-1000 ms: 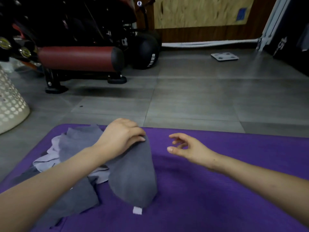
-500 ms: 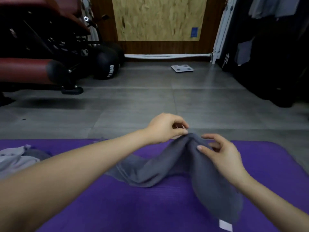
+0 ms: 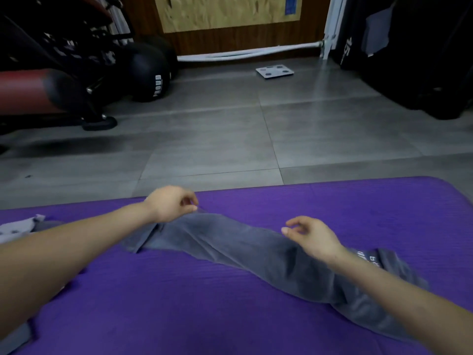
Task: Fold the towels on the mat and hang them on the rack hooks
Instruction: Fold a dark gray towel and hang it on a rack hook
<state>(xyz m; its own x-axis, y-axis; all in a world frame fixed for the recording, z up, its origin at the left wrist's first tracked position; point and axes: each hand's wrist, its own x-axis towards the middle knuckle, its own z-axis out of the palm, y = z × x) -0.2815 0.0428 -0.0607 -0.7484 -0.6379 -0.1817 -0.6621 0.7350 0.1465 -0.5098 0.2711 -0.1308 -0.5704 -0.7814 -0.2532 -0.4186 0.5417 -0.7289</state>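
While the grey towel (image 3: 243, 248) lies stretched in a long crumpled strip across the purple mat (image 3: 358, 213), both hands are over it. One end sits up near the mat's far edge. From there it runs slantwise down towards the near right corner, where a printed band shows beside the right forearm.

Left hand (image 3: 170, 204) is at that far end, fingers curled, thumb and forefinger closed on the very tip of the cloth. It's a narrow pinch, and the fabric rises in a ridge to meet it.

Right hand (image 3: 313, 235) hangs just above the middle of the strip, fingers loosely bent, thumb and forefinger apart, nothing between them. Whether it brushes the cloth, I can't tell.

Over at the mat's left edge the other towels (image 3: 23, 226) lie in a pale rumpled heap, partly behind the left forearm.

Beyond the mat, on the grey tiled floor (image 3: 217, 139), there's a white scale (image 3: 275, 70), a black ball (image 3: 148, 73) and a red padded bench (image 3: 23, 90).
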